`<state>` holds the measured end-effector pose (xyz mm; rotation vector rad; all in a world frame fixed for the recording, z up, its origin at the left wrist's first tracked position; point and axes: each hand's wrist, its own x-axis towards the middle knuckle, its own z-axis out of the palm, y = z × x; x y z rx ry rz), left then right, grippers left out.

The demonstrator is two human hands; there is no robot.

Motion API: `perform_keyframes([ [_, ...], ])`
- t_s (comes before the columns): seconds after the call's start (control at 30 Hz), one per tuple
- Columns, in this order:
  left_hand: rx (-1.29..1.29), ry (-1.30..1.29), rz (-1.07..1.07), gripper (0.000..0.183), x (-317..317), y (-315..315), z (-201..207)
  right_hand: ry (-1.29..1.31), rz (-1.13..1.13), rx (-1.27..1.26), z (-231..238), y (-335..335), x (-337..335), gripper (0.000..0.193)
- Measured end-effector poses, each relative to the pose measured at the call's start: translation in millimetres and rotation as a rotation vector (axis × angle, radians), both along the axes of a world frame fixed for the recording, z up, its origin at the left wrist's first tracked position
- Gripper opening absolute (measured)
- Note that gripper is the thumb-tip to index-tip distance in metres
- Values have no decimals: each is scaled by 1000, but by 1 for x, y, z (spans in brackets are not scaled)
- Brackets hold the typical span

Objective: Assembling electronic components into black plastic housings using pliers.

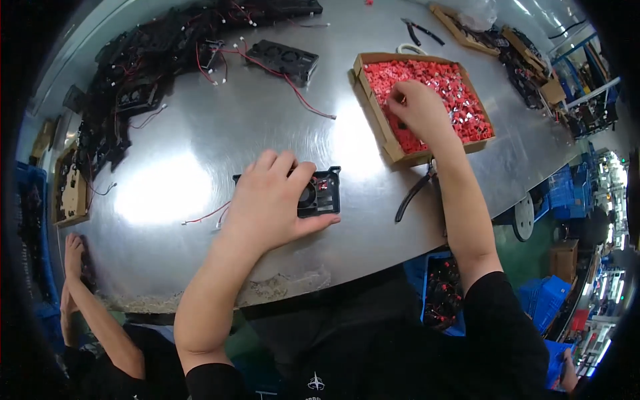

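My left hand (pixel 267 193) lies over a black plastic fan housing (pixel 329 195) on the metal table, gripping it by its edges with the thumb along the near side. Part of a small fan and some red wiring show at the housing's uncovered right end. A thin red wire with a white plug (pixel 203 219) trails out to the left. Over a cardboard box (pixel 375 110) full of small red parts (pixel 437 83), my right hand (pixel 420 113) has its fingers curled and pinched together. Whatever may be between those fingertips is hidden. Beside my right forearm lie dark-handled pliers (pixel 415 195).
Another fan housing (pixel 283 59) with red wires lies farther back. Many similar black units (pixel 143 50) are heaped along the far left. More pliers (pixel 421 32) lie behind the box. A blue crate (pixel 417 273) stands below the table edge. A co-worker's hand (pixel 74 257) is at the left.
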<state>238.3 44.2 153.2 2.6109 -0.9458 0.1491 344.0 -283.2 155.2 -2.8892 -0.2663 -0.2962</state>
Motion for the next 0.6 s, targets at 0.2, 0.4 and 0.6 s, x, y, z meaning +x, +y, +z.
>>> perform_keyframes([
  [0.2, -17, -15, 11, 73, 0, 0, 0, -106, 30, 46, 4, 12, -10, 16],
  [0.4, -19, -24, 2, 74, 0, -2, 0, 4, 107, 74, -5, -8, -5, 18],
  [0.6, -29, -36, 0, 74, -1, -1, 2, 47, 14, 76, 4, -1, -9, 21],
])
